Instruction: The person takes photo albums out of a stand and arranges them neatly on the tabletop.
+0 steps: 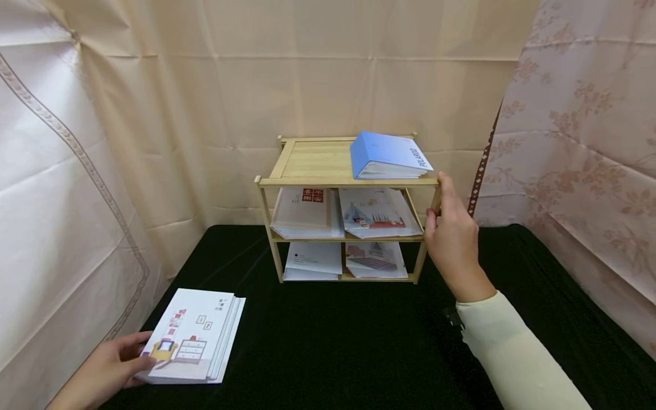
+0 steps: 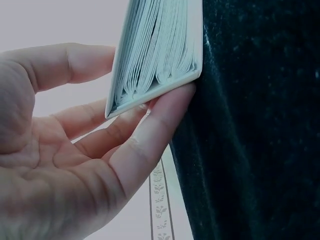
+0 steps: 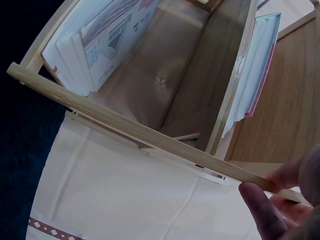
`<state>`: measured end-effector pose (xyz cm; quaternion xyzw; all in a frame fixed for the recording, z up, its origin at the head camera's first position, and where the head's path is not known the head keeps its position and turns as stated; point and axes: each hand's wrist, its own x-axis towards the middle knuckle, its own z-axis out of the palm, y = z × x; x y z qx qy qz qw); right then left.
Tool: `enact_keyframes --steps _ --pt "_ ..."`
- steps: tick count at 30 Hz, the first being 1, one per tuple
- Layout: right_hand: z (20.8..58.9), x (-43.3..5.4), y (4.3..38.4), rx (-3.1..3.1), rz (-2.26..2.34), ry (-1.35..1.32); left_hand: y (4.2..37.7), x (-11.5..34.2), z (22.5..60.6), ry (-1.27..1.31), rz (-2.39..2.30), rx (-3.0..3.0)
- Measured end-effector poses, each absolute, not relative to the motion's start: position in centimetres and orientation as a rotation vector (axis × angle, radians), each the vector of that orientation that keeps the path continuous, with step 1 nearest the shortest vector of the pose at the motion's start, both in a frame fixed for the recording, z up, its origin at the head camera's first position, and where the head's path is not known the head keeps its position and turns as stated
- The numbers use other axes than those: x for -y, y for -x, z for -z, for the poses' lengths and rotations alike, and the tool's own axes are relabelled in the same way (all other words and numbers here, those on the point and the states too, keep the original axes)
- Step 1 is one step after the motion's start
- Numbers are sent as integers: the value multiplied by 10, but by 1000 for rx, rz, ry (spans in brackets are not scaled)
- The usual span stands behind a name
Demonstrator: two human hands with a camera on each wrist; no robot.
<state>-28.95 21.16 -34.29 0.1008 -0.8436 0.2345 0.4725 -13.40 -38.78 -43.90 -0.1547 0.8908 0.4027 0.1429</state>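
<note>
My left hand [image 1: 110,364] grips the left end of a white photo album [image 1: 189,336] with a furniture drawing on its cover. In the left wrist view, the thumb [image 2: 82,62] lies on one cover and fingers reach round the other side; the album's page edges [image 2: 155,60] face the camera. Another white edge shows under it at the right. My right hand [image 1: 453,239] holds the front right post of a small wooden shelf [image 1: 312,162], pinching the post [image 3: 260,181] between thumb and fingers. A blue POLAROID album [image 1: 386,151] lies on the top board.
Two white albums lie on the middle shelf, one with red squares [image 1: 304,210] and one with a tent drawing [image 1: 379,210]. Below are a plain white album [image 1: 314,259] and a patterned one [image 1: 376,259]. Black cloth [image 1: 318,341] covers the table; curtains [image 1: 328,85] surround it.
</note>
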Motion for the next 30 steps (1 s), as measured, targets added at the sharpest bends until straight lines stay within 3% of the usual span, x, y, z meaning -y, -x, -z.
enact_keyframes --steps 11,30 --pt "341 -213 289 2079 -558 -234 136 382 438 418 -1136 -2600" --pt "342 -211 288 2085 -562 -231 157 363 413 300 -479 -2848"
